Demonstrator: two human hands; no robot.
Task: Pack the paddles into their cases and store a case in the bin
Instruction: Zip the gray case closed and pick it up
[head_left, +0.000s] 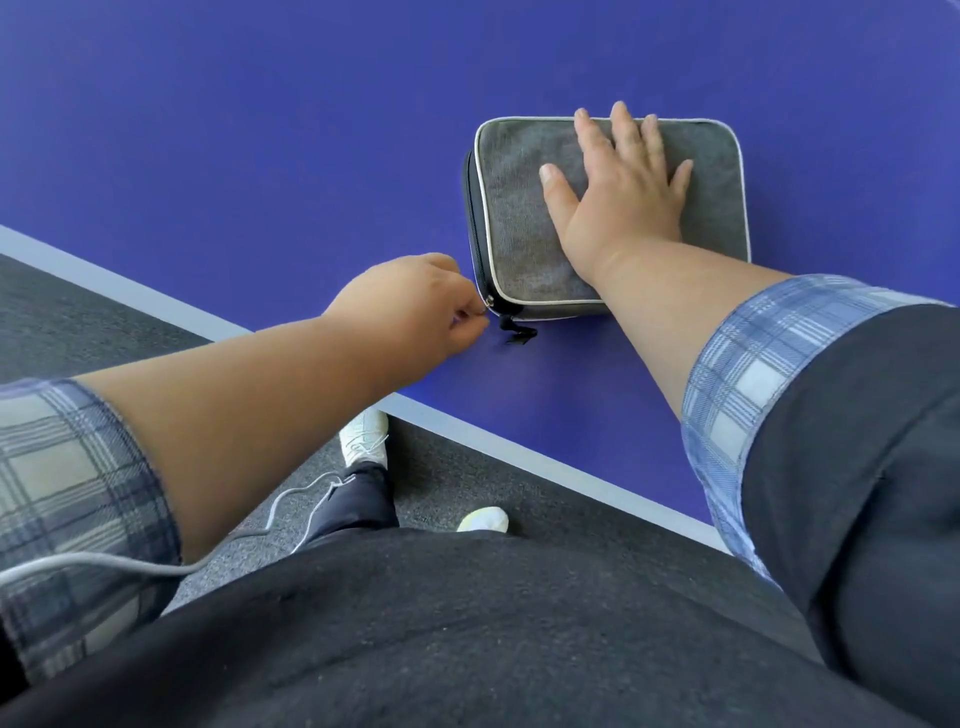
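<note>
While lying flat on the blue worktop (260, 130) near its front edge, looking like a light, padded grey case (519, 208) with soft fabric faces and a stiffer piped rim, so likely shifting easily unless pinned. Best taking hold across the broad top or by the rim. Pressing down flat on the lid, fingers spread open: right hand (618, 187), forearm reaching straight out. Pinching closed on what seems the zip pull (488, 304) at the near left corner: left hand (415, 306), wrist bent inward.
</note>
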